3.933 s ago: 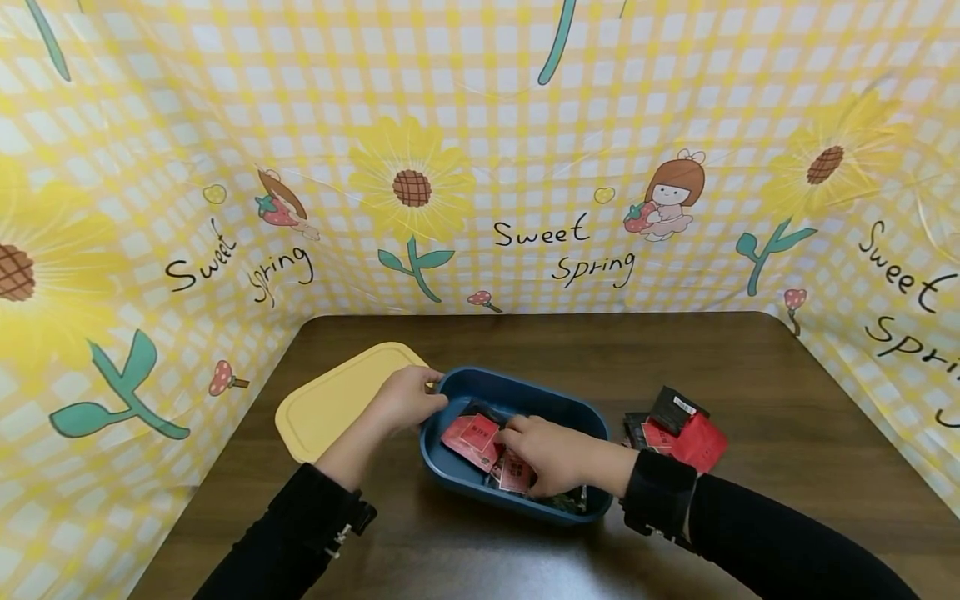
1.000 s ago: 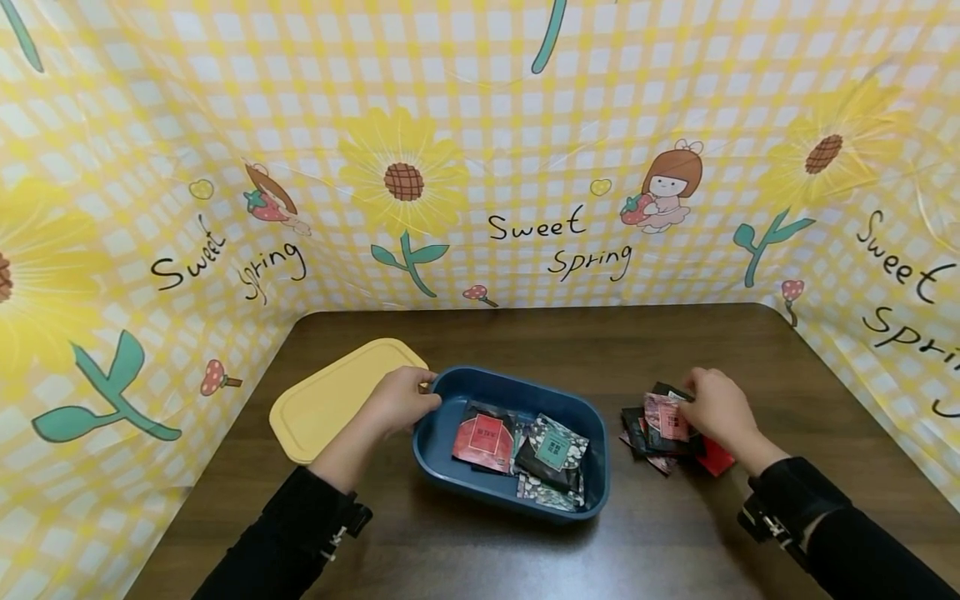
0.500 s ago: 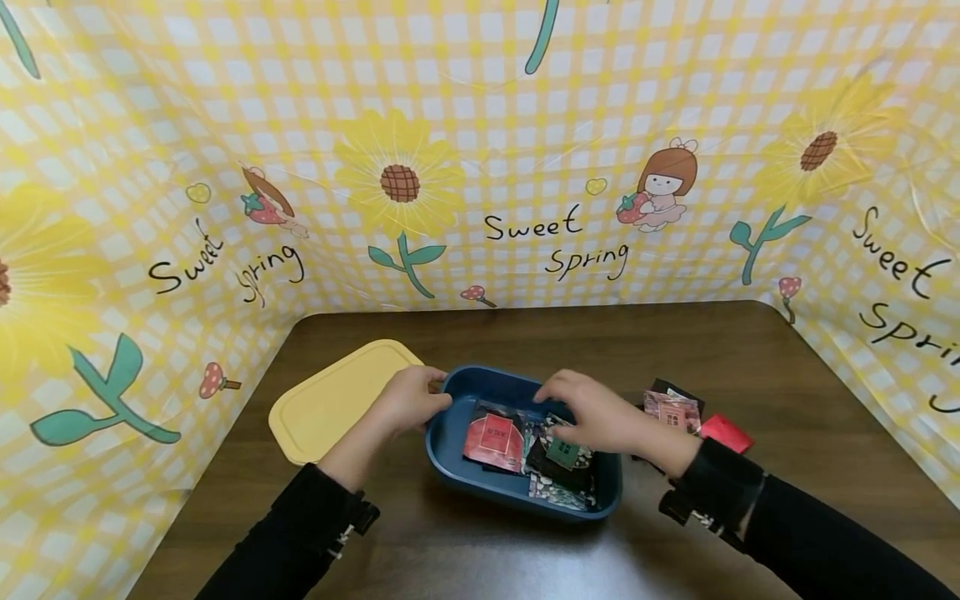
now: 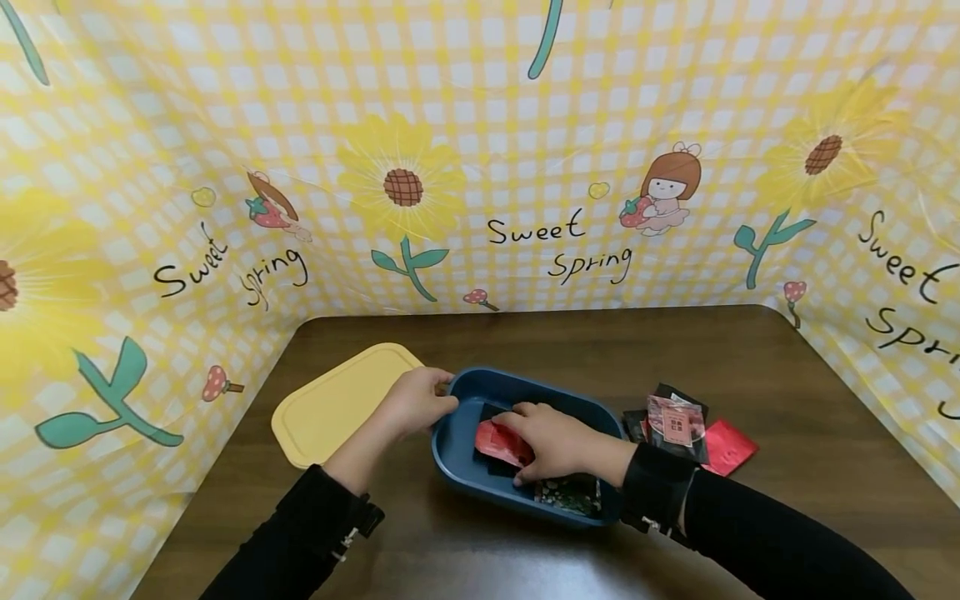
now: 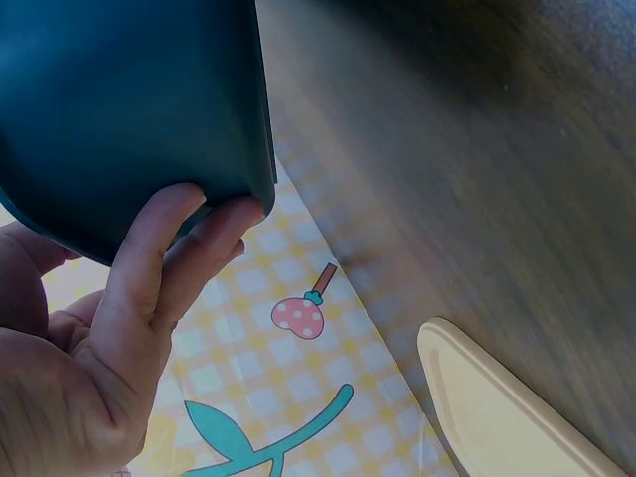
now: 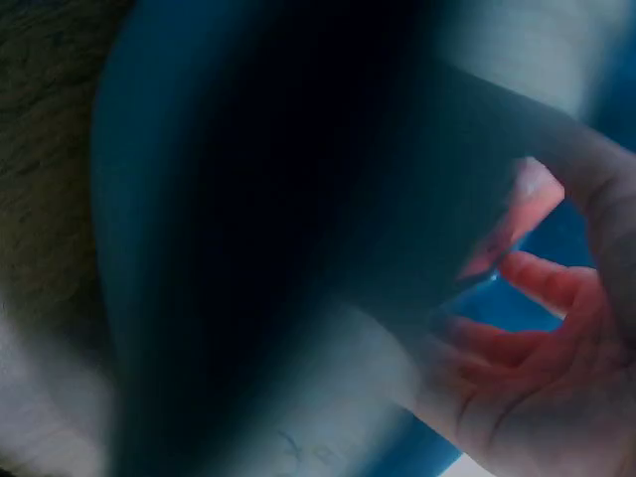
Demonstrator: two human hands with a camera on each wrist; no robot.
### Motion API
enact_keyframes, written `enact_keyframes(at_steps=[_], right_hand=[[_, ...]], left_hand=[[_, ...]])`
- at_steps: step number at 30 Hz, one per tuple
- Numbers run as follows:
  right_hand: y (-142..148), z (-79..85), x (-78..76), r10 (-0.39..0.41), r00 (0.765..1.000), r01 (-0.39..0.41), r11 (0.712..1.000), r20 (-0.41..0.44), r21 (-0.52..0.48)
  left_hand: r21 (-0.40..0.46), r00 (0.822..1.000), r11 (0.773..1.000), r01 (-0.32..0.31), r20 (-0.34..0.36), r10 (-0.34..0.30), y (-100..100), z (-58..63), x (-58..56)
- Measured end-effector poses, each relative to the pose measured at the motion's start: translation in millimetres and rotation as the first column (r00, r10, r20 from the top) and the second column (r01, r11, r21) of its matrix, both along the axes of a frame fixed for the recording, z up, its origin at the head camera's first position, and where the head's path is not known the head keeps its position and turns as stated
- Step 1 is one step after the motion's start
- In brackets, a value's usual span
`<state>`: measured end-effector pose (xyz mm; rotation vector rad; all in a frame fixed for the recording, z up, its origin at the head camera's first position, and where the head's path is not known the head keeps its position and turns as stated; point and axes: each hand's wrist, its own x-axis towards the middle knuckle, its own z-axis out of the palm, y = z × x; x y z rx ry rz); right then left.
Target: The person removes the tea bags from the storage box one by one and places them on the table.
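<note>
My left hand [image 4: 416, 403] grips the left end of a dark blue plastic box [image 4: 444, 462]; in the left wrist view its fingers bend against the box wall. My right hand [image 4: 551, 442] reaches down inside the box and pinches a red sachet [image 4: 501, 442], whose surface is creased. A black patterned sachet [image 4: 570, 493] lies under that hand, partly covered. In the right wrist view a blurred dark shape hides most of the box, and only some fingers [image 6: 542, 283] and a bit of the red sachet show.
A yellow lid [image 4: 341, 404] lies left of the box, behind my left forearm. On the right is a small pile of black and pink sachets [image 4: 677, 421], with a red one [image 4: 729, 447] beside it. A checked, flower-printed cloth [image 4: 480, 167] encloses the brown table [image 4: 465, 550].
My right hand has gone from the pile on the right, across and down into the box, onto the red sachet. The box has shifted slightly right, with my left hand still on it.
</note>
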<state>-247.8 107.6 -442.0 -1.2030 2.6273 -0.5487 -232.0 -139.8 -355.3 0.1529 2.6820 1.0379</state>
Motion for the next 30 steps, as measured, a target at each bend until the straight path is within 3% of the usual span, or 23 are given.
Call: enact_keyframes(at_steps=[3, 6, 11, 14, 21, 24, 27, 30], right_hand=[[1, -22.6, -12.1, -0.002, 0.999, 0.003, 0.999, -0.049, 0.036], [0, -23.4, -14.5, 0.016, 0.999, -0.013, 0.999, -0.049, 0.044], [-3, 21.9, 8.3, 0.0, 0.999, 0.001, 1.0, 0.039, -0.017], [-4, 46.6, 23.0, -0.034, 0.999, 0.036, 0.998, 0.038, -0.056], [3, 53.2, 26.6, -0.085, 0.992, 0.074, 0.99, -0.095, -0.119], [9, 55.2, 25.0, -0.13, 0.985, 0.112, 0.981, -0.114, -0.157], [19, 58.5, 23.4, -0.171, 0.983, 0.153, 0.966, -0.071, -0.209], [32, 64.5, 22.1, -0.216, 0.975, 0.223, 0.937, 0.055, -0.267]], left_hand=[[-0.008, 1.0, 1.0, 0.002, -0.012, -0.002, 0, 0.0, -0.4], [-0.009, 1.0, 1.0, 0.001, -0.01, -0.001, 0, 0.2, -0.9], [-0.005, 1.0, 1.0, 0.005, -0.004, -0.005, -1, -1.4, -0.7], [-0.002, 1.0, 1.0, 0.006, -0.001, -0.006, -2, -2.4, 0.2], [-0.012, 1.0, 1.0, -0.004, 0.009, 0.004, -2, -2.1, 0.5], [-0.011, 1.0, 1.0, -0.007, 0.015, 0.007, -2, -1.4, 0.3], [-0.015, 1.0, 1.0, -0.013, 0.02, 0.013, -4, -2.6, -0.2], [-0.015, 0.999, 1.0, -0.021, 0.024, 0.022, -6, -4.2, -0.3]])
